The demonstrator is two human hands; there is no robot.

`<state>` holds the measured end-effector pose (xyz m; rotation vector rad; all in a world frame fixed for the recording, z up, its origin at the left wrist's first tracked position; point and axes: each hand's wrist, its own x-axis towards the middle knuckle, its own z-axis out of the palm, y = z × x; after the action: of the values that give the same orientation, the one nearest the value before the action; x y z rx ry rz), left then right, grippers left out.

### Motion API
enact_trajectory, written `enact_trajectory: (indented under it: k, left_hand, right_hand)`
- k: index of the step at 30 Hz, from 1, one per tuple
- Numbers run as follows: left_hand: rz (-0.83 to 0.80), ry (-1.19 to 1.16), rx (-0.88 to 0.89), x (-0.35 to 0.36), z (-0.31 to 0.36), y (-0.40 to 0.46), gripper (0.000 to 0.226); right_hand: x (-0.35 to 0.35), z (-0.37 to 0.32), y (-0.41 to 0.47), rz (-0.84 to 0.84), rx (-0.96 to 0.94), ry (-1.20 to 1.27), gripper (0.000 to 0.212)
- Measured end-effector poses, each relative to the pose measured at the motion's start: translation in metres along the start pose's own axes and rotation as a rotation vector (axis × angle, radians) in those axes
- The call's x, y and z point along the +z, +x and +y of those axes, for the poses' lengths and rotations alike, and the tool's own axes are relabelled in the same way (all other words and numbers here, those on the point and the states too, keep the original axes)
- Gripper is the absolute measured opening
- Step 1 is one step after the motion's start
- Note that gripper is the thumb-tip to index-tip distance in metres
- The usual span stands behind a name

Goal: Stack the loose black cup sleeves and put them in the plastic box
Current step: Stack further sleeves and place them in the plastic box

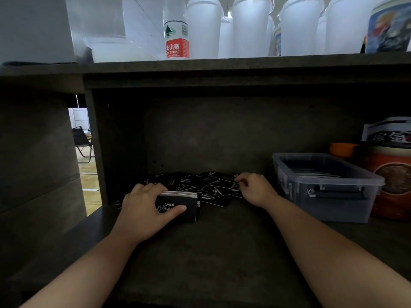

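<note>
My left hand (145, 207) grips a thick stack of black cup sleeves (181, 204) standing on edge on the dark shelf, thumb across its printed front. Behind it, several loose black sleeves (200, 184) lie scattered flat near the shelf's back. My right hand (253, 188) reaches over the pile's right side, and its curled fingertips pinch the edge of one loose sleeve (231, 182). The clear plastic box (327, 187) stands to the right of that hand, open, with some black sleeves inside.
A dark shelf board (222, 252) holds everything, with a low shelf above it. An orange-red tin (393, 181) and an orange lid stand right of the box. On top are a water bottle (176, 30) and several white cups (251, 25).
</note>
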<state>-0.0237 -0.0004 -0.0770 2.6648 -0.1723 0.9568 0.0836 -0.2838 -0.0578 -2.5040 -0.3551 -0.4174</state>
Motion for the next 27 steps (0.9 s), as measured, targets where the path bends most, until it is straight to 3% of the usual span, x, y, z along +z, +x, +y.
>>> enact_trajectory:
  k: [4,11,17,20,22,27]
  left_hand:
    - [0.004,0.005,0.007,0.0,-0.001,0.0,0.089]
    - [-0.029,0.03,-0.005,-0.002,0.002,0.0,0.071]
    - [-0.012,0.039,-0.022,0.001,0.001,0.003,0.073]
    - [-0.013,0.042,-0.026,0.001,0.001,0.003,0.072]
    - [-0.018,0.043,-0.027,0.001,0.002,0.003,0.072]
    - [-0.045,0.049,-0.032,-0.002,0.003,0.002,0.074]
  right_hand:
    - [0.005,0.037,0.013,-0.066,0.142,-0.239,0.032]
    - [0.013,0.04,0.032,-0.16,0.194,-0.354,0.041]
    - [0.013,0.046,0.044,-0.116,0.236,-0.315,0.037]
    - [0.016,0.045,0.042,-0.12,0.189,-0.315,0.046]
    - [0.015,0.047,0.038,-0.009,0.133,-0.307,0.052]
    - [0.011,0.021,0.02,0.28,-0.161,-0.338,0.038]
